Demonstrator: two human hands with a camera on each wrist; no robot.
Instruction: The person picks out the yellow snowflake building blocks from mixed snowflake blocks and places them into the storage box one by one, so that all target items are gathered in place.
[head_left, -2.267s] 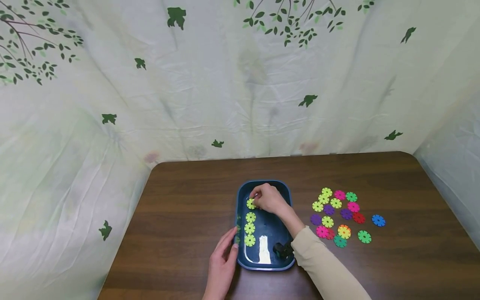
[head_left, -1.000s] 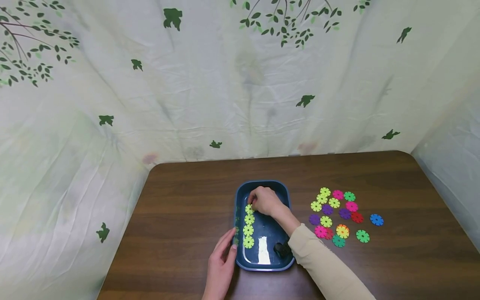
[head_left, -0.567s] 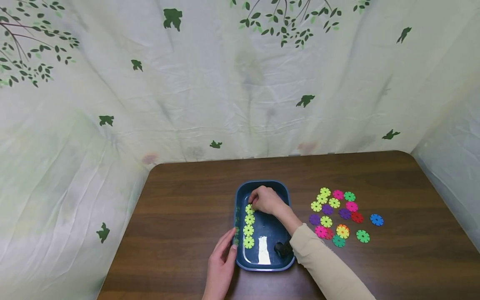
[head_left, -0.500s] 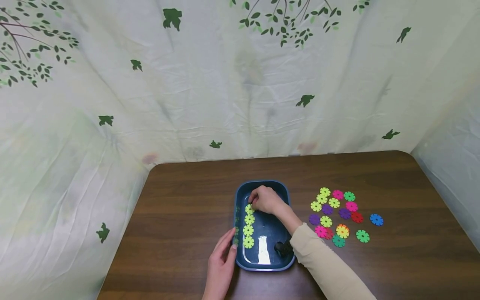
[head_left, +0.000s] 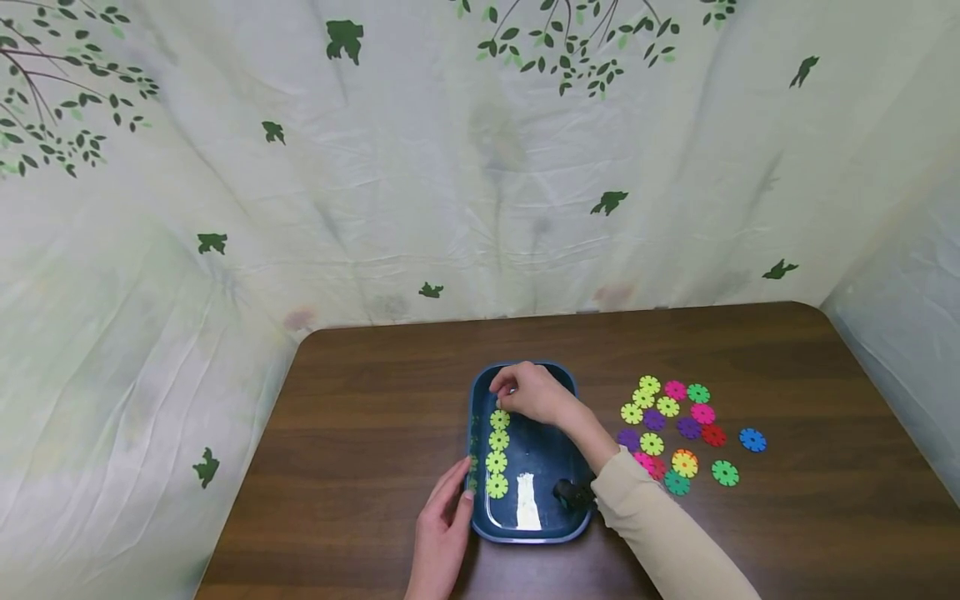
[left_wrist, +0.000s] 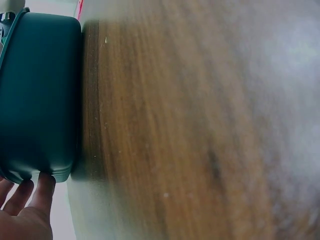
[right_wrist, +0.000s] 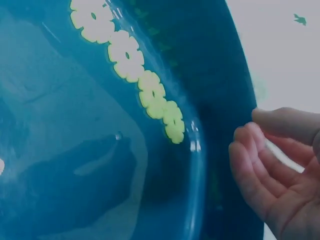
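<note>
A blue tray point(head_left: 540, 454) lies on the wooden table, with several yellow-green notched plastic discs point(head_left: 497, 462) in a straight row along its left side. In the right wrist view the discs point(right_wrist: 152, 94) run edge to edge. My right hand point(head_left: 535, 393) hovers over the far end of the row, just beyond the farthest disc point(head_left: 499, 419). Its thumb and fingers point(right_wrist: 245, 145) are loosely bent with nothing between them. Against the tray's left wall rests my left hand point(head_left: 442, 525), fingers fairly straight; the left wrist view shows its fingertips touching the tray's outer wall point(left_wrist: 40, 95).
Right of the tray, loose notched discs point(head_left: 688, 427) in yellow, pink, purple, red, green and orange lie scattered on the table point(head_left: 375, 433). A blue disc point(head_left: 753, 440) sits apart at their right. A small black object point(head_left: 572, 495) beside the right sleeve overlaps the tray's near right corner.
The farthest yellow-green disc has slid nearer, up against the others in the row. My right hand has let go of it and moved slightly away, toward the tray's far end. The left hand stays put.
</note>
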